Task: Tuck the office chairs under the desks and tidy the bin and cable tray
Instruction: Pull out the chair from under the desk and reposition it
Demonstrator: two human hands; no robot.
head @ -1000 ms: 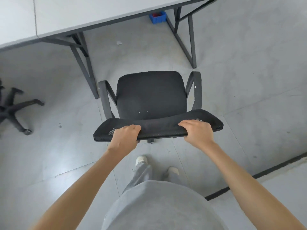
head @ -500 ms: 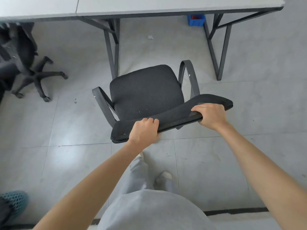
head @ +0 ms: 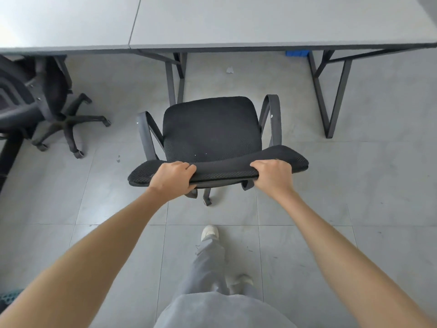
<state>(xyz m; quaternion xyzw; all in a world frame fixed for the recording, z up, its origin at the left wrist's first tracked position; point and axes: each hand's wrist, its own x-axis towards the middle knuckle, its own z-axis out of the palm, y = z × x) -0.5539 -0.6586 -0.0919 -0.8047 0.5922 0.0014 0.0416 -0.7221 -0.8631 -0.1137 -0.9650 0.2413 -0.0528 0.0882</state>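
Both hands hold the top edge of the chair's backrest (head: pixel 220 170): the left hand (head: pixel 173 177) is clamped over its left part, the right hand (head: pixel 272 175) over its right part, fingers curled over the far side and each grip closed tight on the mesh. The chair (head: pixel 211 130) stands on the tiled floor (head: pixel 354 185), its seat facing the worktop (head: pixel 260 22) and just short of the worktop's near edge, not yet under it, between two dark frame legs. A second chair (head: pixel 35 107) sits at far left, partly beneath the neighbouring worktop. Something small and blue (head: pixel 296 53), perhaps a bin, shows under the far edge. The person's feet are near, behind the chair.
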